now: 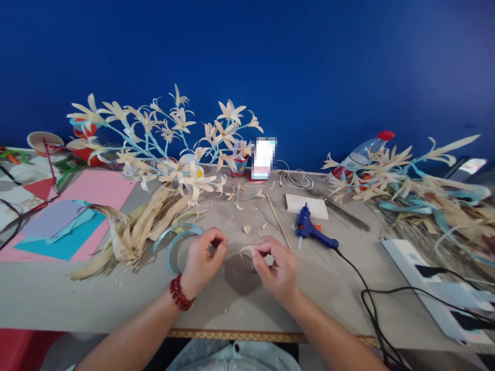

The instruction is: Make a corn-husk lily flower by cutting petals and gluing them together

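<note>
Pinched in the right hand [279,269], a pale husk sliver [245,249] is pointing toward the left hand [201,262], grip unclear.

Left hand [203,257] and right hand [276,268] above the table [77,304], husks [124,237] at nine o'clock, paper [73,242] beyond, flower sprays [183,121] at eleven, phone [264,157] at twelve, bottle [365,152] at two behind blossoms [398,159], glue gun [307,224] near three, power strip [410,263] past three

A small, pale, slender husk piece [245,250] is pinched in the right hand [277,267], its end pointing leftward.
</note>
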{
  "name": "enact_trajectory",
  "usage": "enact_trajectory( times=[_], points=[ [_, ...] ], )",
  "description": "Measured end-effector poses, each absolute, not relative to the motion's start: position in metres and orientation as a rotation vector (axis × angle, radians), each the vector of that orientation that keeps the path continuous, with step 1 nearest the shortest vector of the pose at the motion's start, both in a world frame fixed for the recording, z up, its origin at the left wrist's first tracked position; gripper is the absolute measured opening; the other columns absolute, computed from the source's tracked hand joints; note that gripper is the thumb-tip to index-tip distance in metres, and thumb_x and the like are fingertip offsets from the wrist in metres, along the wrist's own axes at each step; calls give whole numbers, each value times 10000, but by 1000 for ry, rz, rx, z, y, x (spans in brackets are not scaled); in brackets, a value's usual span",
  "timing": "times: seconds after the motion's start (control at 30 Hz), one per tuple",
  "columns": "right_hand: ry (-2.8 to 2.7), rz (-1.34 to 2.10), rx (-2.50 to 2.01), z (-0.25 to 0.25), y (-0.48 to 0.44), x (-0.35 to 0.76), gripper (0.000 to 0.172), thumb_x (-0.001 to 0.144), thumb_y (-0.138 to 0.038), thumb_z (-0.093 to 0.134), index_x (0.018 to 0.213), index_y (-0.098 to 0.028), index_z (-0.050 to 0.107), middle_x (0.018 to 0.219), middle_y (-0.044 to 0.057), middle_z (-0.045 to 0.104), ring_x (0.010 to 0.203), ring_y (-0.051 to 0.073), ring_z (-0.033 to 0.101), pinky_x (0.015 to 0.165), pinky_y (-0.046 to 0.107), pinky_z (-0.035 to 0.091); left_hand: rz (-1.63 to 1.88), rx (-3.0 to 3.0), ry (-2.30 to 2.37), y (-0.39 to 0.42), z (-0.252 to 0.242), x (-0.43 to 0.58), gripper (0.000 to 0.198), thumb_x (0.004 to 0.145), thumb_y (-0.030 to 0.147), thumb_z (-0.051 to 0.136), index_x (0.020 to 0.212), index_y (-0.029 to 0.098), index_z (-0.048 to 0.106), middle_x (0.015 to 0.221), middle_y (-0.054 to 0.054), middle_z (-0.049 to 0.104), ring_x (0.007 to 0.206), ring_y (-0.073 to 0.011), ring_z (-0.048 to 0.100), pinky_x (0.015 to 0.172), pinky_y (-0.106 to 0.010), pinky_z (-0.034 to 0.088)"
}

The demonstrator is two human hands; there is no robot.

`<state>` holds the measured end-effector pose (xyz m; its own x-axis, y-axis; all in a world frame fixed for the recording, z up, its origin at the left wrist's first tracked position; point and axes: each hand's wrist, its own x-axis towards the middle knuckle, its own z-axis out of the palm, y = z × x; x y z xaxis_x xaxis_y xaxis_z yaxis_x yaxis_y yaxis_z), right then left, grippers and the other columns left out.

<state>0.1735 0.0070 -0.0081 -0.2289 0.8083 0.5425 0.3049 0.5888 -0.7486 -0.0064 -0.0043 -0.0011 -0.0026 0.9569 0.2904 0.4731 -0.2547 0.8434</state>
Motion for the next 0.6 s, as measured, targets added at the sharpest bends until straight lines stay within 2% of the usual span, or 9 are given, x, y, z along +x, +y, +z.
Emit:
enact_trajectory(
  times=[0.13,0.33,0.5,0.6],
  points=[
    [-1834,666,-905,-9,7,171,105,834,-110,575,808,-212,564,727,8,598,631,143,557,589,262,438,1137,1803,1243,-7,4,-1,117,866,170,494,903,178,604,820,-22,646,751,-144,583,694,-245,435],
    [-1905,550,-878,-10,5,167,113,831,-101,576,825,-213,564,712,10,616,630,148,583,602,273,462,1147,1826,1271,-11,3,8,154,828,117,477,705,179,545,667,3,566,659,-135,531,658,-252,405],
    [-1808,460,-864,-5,6,173,136,825,-87,570,833,-223,560,708,15,616,655,160,604,610,285,485,1159,1726,1395,-7,-1,-1,168,794,102,465,657,186,517,613,18,542,597,-127,504,598,-245,381],
    [-1743,469,-895,-1,8,176,132,833,-95,566,819,-226,554,708,17,616,651,158,606,610,289,489,1183,1688,1384,-6,0,-4,177,826,129,448,685,183,541,614,13,554,591,-129,511,592,-247,385]
  ],
)
